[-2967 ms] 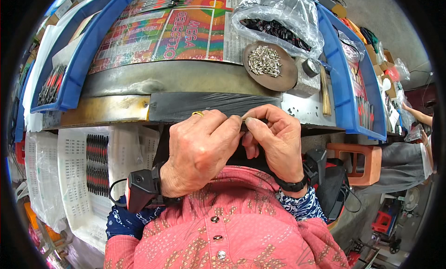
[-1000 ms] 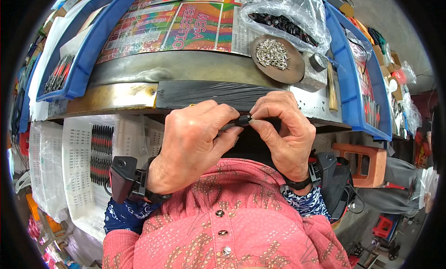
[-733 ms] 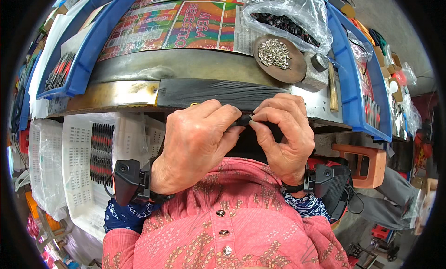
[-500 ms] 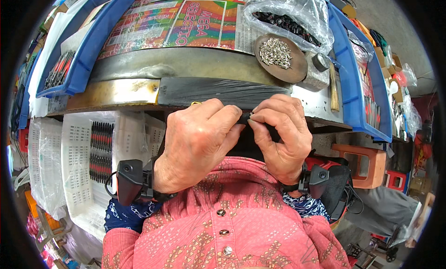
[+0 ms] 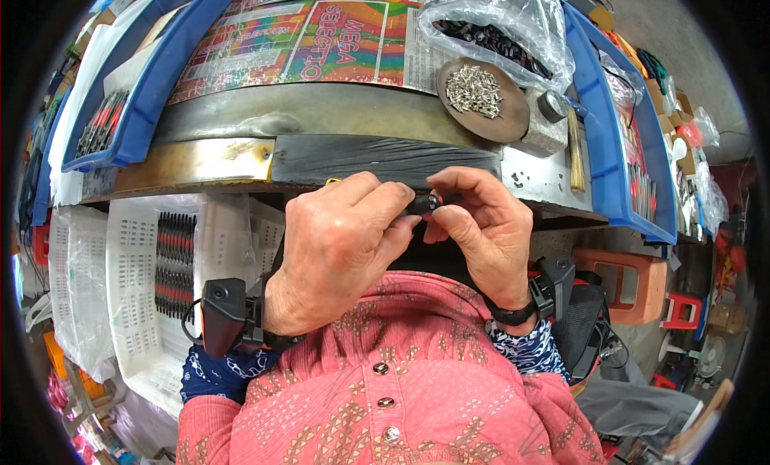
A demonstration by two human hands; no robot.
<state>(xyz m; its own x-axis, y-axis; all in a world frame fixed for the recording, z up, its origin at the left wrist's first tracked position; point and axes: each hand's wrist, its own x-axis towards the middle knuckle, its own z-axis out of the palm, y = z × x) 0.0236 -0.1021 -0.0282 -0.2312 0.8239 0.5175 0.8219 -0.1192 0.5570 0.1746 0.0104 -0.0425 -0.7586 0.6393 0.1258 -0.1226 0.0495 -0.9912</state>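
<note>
A short black piece with a bit of red [image 5: 421, 204] is held up at the near edge of the bench, just in front of my body. My left hand [image 5: 329, 248] is closed round its left part, fingers curled, and covers most of it. At the piece's right end my right hand [image 5: 485, 240] pinches with thumb and forefinger. Between the two hands a small bright spot shows on the black end; what it is stays too small to tell. A brown round dish [image 5: 511, 116] with many small silver metal pins [image 5: 473, 92] lies beyond my right hand.
A clear plastic bag of black parts [image 5: 549, 24] sits behind the dish. Beside it are a metal block [image 5: 544, 132] and a brush [image 5: 576, 156]. Blue bins [image 5: 156, 88] flank the bench. A white basket [image 5: 140, 304] holds rows of black-and-red pieces; an orange stool [image 5: 642, 284] stands right.
My right hand has rolled over, its wrist turning, with the fingers shifted on the piece. More of the black-and-red end now shows. My left hand has barely moved.
</note>
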